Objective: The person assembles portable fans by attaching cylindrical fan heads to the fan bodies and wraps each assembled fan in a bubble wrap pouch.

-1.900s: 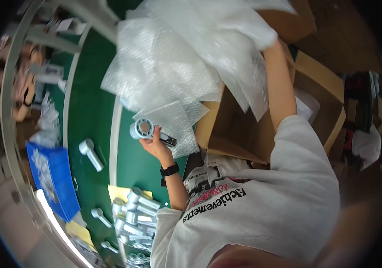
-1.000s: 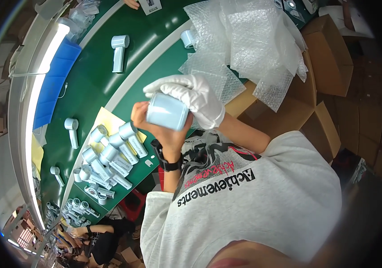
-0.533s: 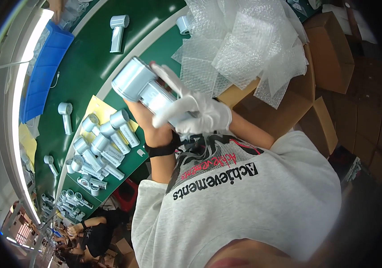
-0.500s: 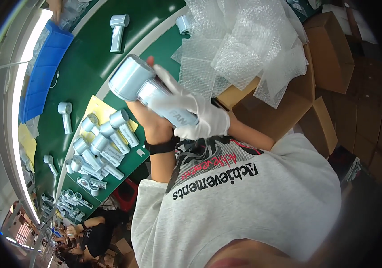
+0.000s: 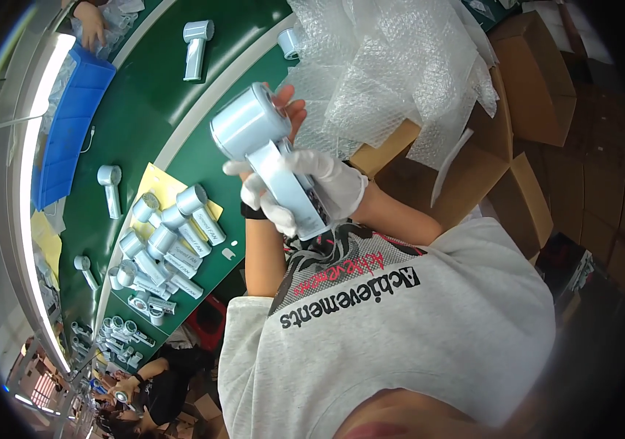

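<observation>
The gloved right hand (image 5: pixel 329 178) grips a pale-blue handheld fan (image 5: pixel 249 126).

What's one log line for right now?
right hand: gloved, gripping pale-blue handheld fan by handle | left hand: bare, behind its head, contact unclear | around: bubble wrap, open cardboard box, piled fans partly on yellow sheet

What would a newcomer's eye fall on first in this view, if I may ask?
Probably the pale-blue handheld fan just left of centre, held in the white-gloved right hand. Next might come the shiny bubble wrap heaped at the top, right of the fan, then the cluster of similar fans at lower left.
</observation>
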Demonstrator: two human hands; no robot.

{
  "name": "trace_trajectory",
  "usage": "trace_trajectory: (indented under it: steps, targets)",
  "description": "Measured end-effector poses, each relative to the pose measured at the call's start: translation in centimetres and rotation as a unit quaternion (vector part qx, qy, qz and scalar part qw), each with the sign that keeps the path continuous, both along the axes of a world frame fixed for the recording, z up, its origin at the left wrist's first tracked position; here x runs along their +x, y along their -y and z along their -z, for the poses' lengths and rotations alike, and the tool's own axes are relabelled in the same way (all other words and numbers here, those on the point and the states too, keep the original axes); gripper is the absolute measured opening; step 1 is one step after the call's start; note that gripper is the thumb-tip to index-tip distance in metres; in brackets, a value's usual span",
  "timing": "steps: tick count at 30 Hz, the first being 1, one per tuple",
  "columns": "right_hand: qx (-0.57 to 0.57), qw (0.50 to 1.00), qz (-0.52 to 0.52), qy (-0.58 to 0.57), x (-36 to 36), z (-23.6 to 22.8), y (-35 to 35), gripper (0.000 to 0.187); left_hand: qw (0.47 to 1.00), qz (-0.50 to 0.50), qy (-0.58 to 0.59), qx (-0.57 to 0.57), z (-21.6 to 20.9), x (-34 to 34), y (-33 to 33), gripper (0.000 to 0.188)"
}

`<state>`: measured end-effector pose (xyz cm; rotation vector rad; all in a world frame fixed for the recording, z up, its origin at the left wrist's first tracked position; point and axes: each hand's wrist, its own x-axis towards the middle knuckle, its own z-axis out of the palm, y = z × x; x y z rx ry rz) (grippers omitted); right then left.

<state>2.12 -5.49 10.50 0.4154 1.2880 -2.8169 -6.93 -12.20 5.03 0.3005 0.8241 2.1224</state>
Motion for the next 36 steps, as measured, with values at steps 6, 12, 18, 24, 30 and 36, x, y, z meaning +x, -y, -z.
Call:
trace_trajectory:
  steps: [6, 12, 18, 24, 30, 36]
  targets:
    - [-0.061, 0.991, 0.096, -0.071, -0.7, -0.8, -3.0, 0.089, 0.569, 0.402, -0.619, -0.364, 8.9, 2.8, 5.3, 0.046]
    - [0.398, 0.898, 0.168, -0.088, -0.9, -1.5, -3.4, 0.106, 0.594, 0.266, -0.68, -0.338, 13.5, 5.3, 7.6, 0.037]
    - [0.395, 0.889, 0.216, -0.082, -1.1, -2.3, -3.2, 0.11, 0.739, 0.158, -0.598, -0.269, 10.8, 2.9, 6.2, 0.023]
    - [0.195, 0.956, 0.204, -0.08, -1.4, -1.1, -3.4, 0.104, 0.721, -0.081, -0.494, -0.479, 3.1, -5.4, 8.3, 0.009]
    - [-0.037, 0.977, 0.177, -0.11, -2.4, -0.7, -3.8, 0.091, 0.53, -0.316, -0.621, -0.483, -0.2, -7.6, 8.0, 0.003]
    - [-0.104, 0.992, -0.059, -0.036, -1.4, 4.6, -3.8, 0.066, 0.634, 0.07, -0.586, -0.5, 11.8, -3.7, 6.9, 0.012]
